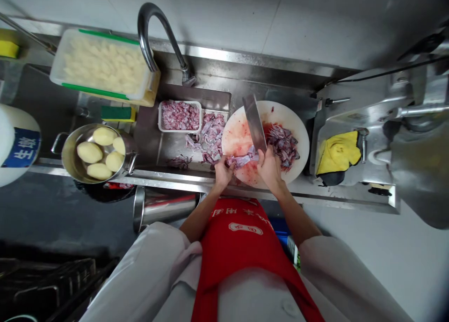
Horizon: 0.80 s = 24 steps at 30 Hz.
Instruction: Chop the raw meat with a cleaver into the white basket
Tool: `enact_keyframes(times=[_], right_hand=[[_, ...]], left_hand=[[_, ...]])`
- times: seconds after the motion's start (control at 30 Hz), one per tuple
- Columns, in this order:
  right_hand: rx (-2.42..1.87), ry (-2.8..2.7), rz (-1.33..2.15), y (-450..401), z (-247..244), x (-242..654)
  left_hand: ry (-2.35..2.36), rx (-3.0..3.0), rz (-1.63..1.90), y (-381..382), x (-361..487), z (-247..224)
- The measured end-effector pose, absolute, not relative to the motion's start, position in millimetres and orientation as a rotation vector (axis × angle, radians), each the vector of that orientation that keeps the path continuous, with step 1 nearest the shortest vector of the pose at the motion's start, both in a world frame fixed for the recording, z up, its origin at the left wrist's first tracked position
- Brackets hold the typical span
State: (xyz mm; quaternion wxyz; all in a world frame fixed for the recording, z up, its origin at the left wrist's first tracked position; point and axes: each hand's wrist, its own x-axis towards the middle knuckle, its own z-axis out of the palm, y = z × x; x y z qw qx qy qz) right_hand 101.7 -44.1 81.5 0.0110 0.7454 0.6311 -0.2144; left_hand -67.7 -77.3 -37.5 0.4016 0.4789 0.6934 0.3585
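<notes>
My left hand [223, 172] is closed on one end of a pale pink skinned carcass, which looks like a frog [244, 160], laid across the front of the round white chopping board [239, 117]. In my right hand [269, 168] is a cleaver [255, 120], its broad blade pointing away from me and the hand covering its handle. The fingers of that hand also touch the frog's right end. Dark cut-off pieces [283, 146] are heaped on the board's right side, and blood stains the board. Left of the board, several skinned frogs [212, 130] lie in the sink.
A white basket [180, 131] of cut meat stands in the sink under a curved faucet [159, 14]. Farther left are a pot [82, 172] of peeled potatoes, a green-yellow sponge [117, 113] and a lidded plastic box [105, 64]. At right lies a yellow cloth [339, 152].
</notes>
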Motion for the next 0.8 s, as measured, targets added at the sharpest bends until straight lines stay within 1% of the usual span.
enact_keyframes(times=[0.17, 0.27, 0.4, 0.53, 0.6, 0.7, 0.8], right_hand=[[2.207, 1.825, -0.785, -53.1, 58.2, 88.1], [2.154, 1.796, -0.797, -68.0, 46.0, 96.8], [2.062, 1.734, -0.847, -115.6, 51.1, 126.7], [2.036, 1.66, -0.854, -154.3, 57.1, 146.1], [2.033, 1.68, -0.864, -151.5, 55.1, 144.5], [2.085, 1.757, -0.893, -122.8, 47.9, 136.7], [2.188, 1.802, -0.902, -91.2, 40.9, 136.6]], left_hand=[[1.755, 1.187, 0.889, -75.2, -68.6, -38.5], [1.755, 1.172, 0.919, -73.2, -70.9, -35.9], [1.726, 1.189, 1.044, -63.5, -70.0, -19.2], [1.525, 1.464, 1.162, -50.3, -70.1, 0.7], [1.374, 1.688, 1.084, -48.0, -71.0, 3.1], [1.12, 2.065, 0.758, -52.7, -66.0, -3.7], [0.958, 2.287, 0.454, -59.8, -55.5, -13.7]])
